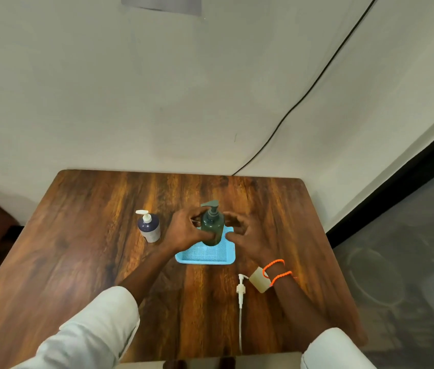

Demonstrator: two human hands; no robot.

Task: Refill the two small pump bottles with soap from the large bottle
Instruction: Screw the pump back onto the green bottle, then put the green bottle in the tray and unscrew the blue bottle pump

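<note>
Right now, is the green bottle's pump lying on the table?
No, the green bottle has its own pump on top as it stands on the blue tray; the loose pump lying on the table is white.

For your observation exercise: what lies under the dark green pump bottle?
A light blue mesh-bottomed tray on the wooden table lies under the dark green pump bottle. The bottle's base and both hands hide the tray's far part.

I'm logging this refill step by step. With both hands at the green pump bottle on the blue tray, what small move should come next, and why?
Probably unscrew its pump. The left hand grips the green pump bottle, which stands upright on the blue tray with its pump head still on, and the right hand sits beside it. A loose white pump already lies on the table, so another bottle seems opened already.
</note>
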